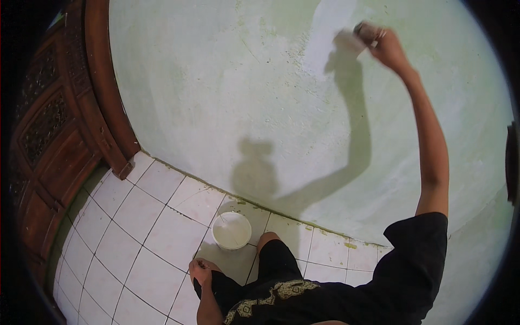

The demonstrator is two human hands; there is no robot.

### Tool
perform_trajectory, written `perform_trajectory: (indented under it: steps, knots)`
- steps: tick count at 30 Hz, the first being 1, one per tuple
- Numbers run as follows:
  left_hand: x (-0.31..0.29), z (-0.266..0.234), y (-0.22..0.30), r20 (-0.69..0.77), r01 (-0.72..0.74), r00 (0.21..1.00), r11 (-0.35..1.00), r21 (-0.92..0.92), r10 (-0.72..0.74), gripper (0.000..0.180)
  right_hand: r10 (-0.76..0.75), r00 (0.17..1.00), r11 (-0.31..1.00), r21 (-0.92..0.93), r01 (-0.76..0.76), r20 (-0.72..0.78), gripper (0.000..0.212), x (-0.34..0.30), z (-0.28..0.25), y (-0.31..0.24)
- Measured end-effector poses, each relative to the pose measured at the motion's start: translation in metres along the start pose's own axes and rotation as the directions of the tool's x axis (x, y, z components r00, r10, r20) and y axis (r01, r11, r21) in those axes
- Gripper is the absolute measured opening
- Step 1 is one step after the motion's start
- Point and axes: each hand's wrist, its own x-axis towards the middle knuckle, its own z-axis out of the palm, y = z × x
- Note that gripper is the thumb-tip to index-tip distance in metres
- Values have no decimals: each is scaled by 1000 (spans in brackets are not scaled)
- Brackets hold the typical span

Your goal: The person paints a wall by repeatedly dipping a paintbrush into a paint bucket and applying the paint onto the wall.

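Note:
High on the pale green wall (216,81), my right hand (389,49) grips a paintbrush (366,33). Motion smears its bristle end, which is close to the wall. Fresh white paint (327,32) covers a strip just left of the brush. My left hand (201,270) rests at my left knee with its fingers curled in, and I see nothing in it. Beyond my knees, a round white bucket (231,248) stands on the floor with whitish paint (230,227) inside. A thin stick or handle seems to lean in it.
Carved dark wooden furniture or a door panel (65,108) stands at the left, beside a wooden post (105,81). White square tiles (157,233) meet the wall along a greenish, paint-spotted edge. A dark object (511,162) shows at the far right. My arm's shadow falls across the wall.

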Motion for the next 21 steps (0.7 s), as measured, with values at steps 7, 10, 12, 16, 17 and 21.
perform_trajectory:
  steps: [7, 10, 12, 16, 17, 21]
  knots:
    - [1, 2, 7, 11, 12, 1000, 1000, -8, -11, 20, -271, 865, 875, -482, 38, -422, 28, 1, 19, 8]
    - [5, -1, 12, 4, 6, 1000, 1000, -10, -6, 21, -201, 971, 872, -475, 117, -131, 32, -72, 93, -1]
    - [3, -6, 14, -12, -43, 999, 999, 25, 43, 21, -142, 985, 947, -277, 164, 98, 28, -100, 100, -52]
    - [-1, -7, -5, -56, -42, 998, 999, -3, 41, 20, -120, 946, 988, 134, 82, 302, 17, -44, 47, -47]
    - [-2, -3, -19, -62, -67, 996, 997, 41, 70, 19, -189, 977, 978, 109, 178, 95, 12, -20, 35, -29]
    - [-2, -4, 7, -32, 16, 999, 998, 68, -14, 18, 69, 978, 990, -105, -91, -198, 6, 47, -59, 20]
